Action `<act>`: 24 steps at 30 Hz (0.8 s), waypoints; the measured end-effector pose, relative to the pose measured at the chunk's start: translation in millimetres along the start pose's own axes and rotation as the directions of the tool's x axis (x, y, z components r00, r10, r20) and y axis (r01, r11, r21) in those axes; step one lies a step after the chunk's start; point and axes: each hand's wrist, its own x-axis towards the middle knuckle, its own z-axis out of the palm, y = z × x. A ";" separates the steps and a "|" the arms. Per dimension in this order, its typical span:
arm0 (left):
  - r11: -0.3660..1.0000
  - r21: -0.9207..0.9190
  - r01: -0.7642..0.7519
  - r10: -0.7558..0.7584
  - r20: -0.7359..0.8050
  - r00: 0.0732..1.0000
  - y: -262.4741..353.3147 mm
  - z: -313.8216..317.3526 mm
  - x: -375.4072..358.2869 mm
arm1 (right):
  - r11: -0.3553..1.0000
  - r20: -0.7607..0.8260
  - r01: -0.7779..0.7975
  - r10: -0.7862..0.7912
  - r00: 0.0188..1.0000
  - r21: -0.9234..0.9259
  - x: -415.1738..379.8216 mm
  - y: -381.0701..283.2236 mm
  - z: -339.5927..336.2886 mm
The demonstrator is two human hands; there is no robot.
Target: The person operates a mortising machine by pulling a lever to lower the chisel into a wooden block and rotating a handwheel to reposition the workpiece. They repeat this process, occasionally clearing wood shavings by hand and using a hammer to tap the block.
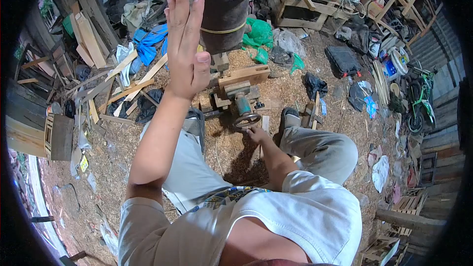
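Observation:
My left hand (186,44) is raised in front of me, fingers stretched upward, holding nothing. Lower down, my right hand (256,135) is closed at the near rim of a round metal handwheel (247,120). That wheel is on the front of a green bench vise (242,103) standing low between my legs. A light wooden block (245,76) with a slot near its right end lies across the vise, at its jaws. My right fingertips are partly hidden against the wheel.
Behind the vise stands a large dark barrel (221,10). Wood strips (120,71) and blue plastic (148,43) lie to the left. Green bags (258,33), a black case (343,60) and a small green bike (420,101) are on the right. Wood shavings cover the ground.

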 end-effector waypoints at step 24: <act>0.999 0.011 0.038 -0.038 0.051 0.998 -5.9 3.4 -0.8 | 0.996 0.250 -0.008 -0.015 0.968 0.090 30.5 10.4 -6.3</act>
